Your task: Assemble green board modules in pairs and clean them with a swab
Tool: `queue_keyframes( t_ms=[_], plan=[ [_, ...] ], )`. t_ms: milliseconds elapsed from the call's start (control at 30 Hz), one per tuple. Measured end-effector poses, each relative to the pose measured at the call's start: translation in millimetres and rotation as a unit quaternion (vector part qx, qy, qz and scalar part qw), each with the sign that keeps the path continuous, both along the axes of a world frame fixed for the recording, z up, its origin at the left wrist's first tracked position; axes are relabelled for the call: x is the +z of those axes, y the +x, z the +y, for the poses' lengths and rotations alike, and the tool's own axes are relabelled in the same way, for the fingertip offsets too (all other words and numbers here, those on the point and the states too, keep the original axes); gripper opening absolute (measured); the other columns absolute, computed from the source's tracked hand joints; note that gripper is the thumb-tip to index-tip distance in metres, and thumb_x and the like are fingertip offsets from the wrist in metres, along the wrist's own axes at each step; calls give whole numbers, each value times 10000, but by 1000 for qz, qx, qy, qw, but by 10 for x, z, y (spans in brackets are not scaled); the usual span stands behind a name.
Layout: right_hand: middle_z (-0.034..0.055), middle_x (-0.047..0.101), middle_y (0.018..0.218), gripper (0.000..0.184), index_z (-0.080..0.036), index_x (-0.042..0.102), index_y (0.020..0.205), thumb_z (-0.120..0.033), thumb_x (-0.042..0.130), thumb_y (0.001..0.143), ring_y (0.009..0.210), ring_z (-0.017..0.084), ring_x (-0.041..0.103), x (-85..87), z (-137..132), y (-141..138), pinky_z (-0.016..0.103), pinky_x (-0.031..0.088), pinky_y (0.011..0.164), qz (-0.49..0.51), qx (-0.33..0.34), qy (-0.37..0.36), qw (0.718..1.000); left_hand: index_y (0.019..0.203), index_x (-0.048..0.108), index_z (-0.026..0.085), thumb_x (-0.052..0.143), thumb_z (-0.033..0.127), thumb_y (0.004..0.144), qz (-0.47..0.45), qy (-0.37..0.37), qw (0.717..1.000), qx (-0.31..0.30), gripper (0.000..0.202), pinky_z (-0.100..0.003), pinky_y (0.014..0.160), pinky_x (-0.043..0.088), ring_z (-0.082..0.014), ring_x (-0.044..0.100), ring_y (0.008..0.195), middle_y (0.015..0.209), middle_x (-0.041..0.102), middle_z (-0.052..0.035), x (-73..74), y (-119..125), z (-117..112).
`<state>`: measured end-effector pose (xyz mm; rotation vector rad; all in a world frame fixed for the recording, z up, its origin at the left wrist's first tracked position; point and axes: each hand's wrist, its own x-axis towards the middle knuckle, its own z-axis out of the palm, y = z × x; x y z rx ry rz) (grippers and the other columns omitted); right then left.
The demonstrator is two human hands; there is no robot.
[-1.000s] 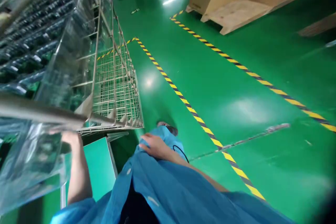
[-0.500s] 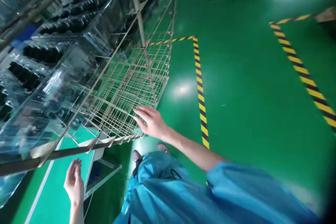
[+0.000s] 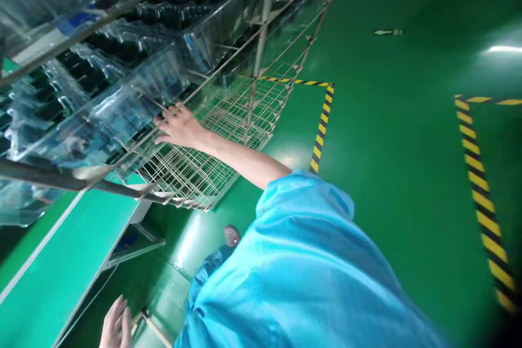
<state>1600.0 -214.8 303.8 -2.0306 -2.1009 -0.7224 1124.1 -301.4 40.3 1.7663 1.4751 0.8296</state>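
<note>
My right hand (image 3: 179, 128) reaches left to a clear plastic tray (image 3: 110, 117) of dark parts on a wire rack shelf (image 3: 228, 119). Its fingers lie over the tray's near edge and the thumb sits below it, pinching the edge. My left hand (image 3: 115, 329) hangs low at the bottom edge beside a green table (image 3: 61, 266). Its fingers are straight and hold nothing. More clear trays with dark parts (image 3: 183, 8) fill the shelves above.
The metal rack post (image 3: 261, 38) and a grey bar (image 3: 49, 176) cross the view. Yellow-black tape (image 3: 322, 125) marks the green floor, with another strip (image 3: 481, 196) to the right. My blue coat (image 3: 310, 277) and a shoe (image 3: 231, 235) show below.
My right hand rose from my coat, passed the wire shelf's edge and now grips the tray. My left hand left the tray stack and dropped low. The view swung left.
</note>
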Motion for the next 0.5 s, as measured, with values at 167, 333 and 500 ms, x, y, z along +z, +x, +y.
queue_keyframes(
  t_ms=[167, 333, 500],
  plan=[
    [143, 643, 1103, 622, -123, 558, 1314, -624, 480, 954, 1098, 314, 589, -114, -295, -136, 532, 462, 937, 23, -3, 32, 999, 1051, 676, 314, 576, 632, 771, 37, -35, 997, 59, 436, -484, 703, 638, -366, 739, 899, 1065, 715, -107, 12, -392, -419],
    [192, 659, 1211, 838, 70, 683, 1018, -588, 173, 927, 1192, 304, 588, 15, -228, -104, 492, 431, 893, 77, -67, 77, 992, 1025, 679, 223, 532, 699, 782, 38, -64, 992, 100, 554, -393, 625, 622, -310, 735, 851, 1118, 709, -149, 24, -780, -836],
    [258, 595, 1325, 609, 18, 734, 875, -441, 346, 973, 1295, 356, 525, -9, -381, -880, 514, 396, 822, 91, -192, 96, 972, 996, 713, 195, 490, 614, 865, -8, -24, 989, 147, 492, -478, 856, 612, -315, 720, 977, 1071, 725, -161, 184, -1108, -1468]
  ],
)
